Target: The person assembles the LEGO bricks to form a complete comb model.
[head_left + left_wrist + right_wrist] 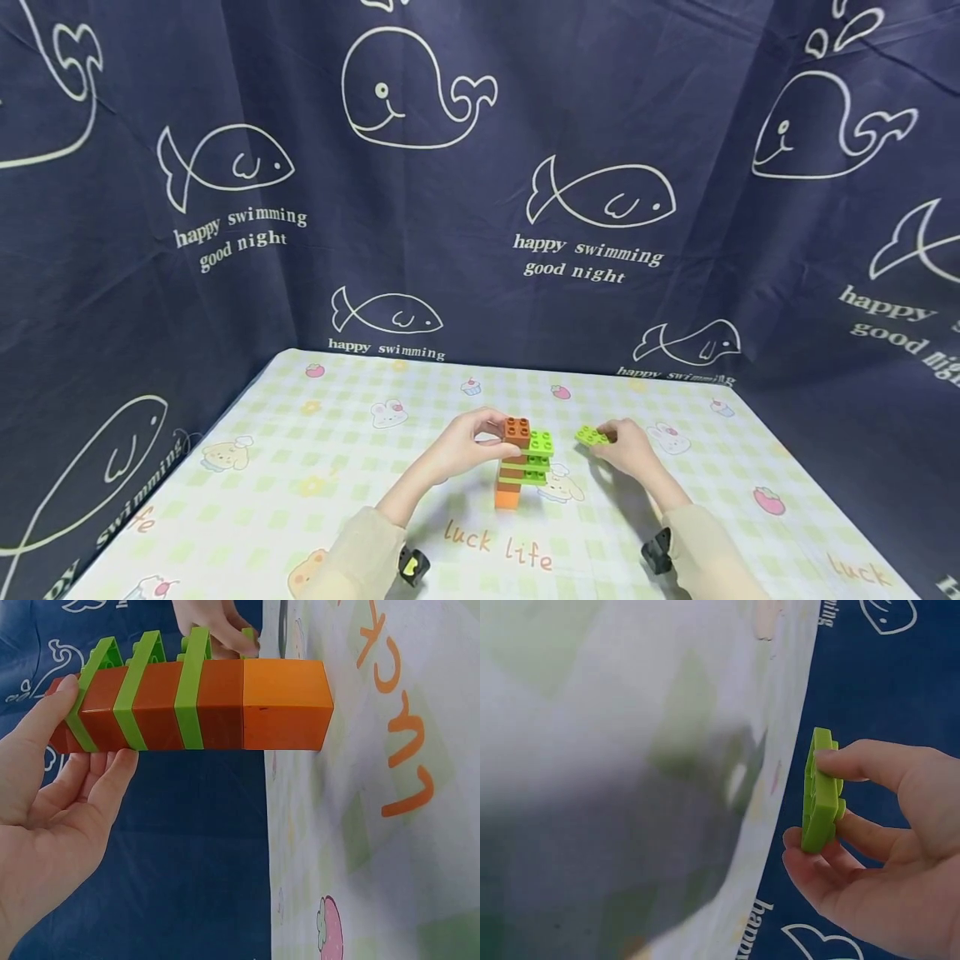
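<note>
Near the middle of the table, an upright tower (157, 705) of toy building bricks has an orange brick (506, 497) at its base. Above it, reddish-brown bricks alternate with three thin green bricks whose studded ends jut out to the right. My left hand (459, 448) grips the tower near its top, thumb on one side and fingers on the other. To the right, my right hand (630, 450) pinches a flat green brick (821, 791) between thumb and fingers. That brick is apart from the tower, its studs facing up in the head view.
A pale checked cloth (247, 508) with cartoon prints covers the table. Dark blue curtains (465, 217) with white whales and fish hang behind and at both sides. A small black device (657, 552) sits at each wrist.
</note>
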The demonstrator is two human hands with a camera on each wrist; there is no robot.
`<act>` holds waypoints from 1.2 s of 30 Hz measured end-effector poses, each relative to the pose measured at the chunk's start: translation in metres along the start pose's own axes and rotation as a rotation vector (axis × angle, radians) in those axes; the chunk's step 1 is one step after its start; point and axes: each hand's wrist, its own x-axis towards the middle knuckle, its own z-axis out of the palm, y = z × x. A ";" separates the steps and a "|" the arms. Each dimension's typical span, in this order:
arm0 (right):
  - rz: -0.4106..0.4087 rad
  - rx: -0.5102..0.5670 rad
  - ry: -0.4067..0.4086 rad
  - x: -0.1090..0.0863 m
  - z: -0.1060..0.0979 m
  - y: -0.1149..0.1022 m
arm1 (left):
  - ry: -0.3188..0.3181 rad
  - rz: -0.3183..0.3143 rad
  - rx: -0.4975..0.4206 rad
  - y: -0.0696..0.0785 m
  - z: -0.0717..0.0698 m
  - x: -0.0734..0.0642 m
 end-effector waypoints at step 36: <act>-0.175 0.079 0.113 -0.015 -0.027 -0.061 | -0.001 0.001 0.008 -0.004 -0.001 0.002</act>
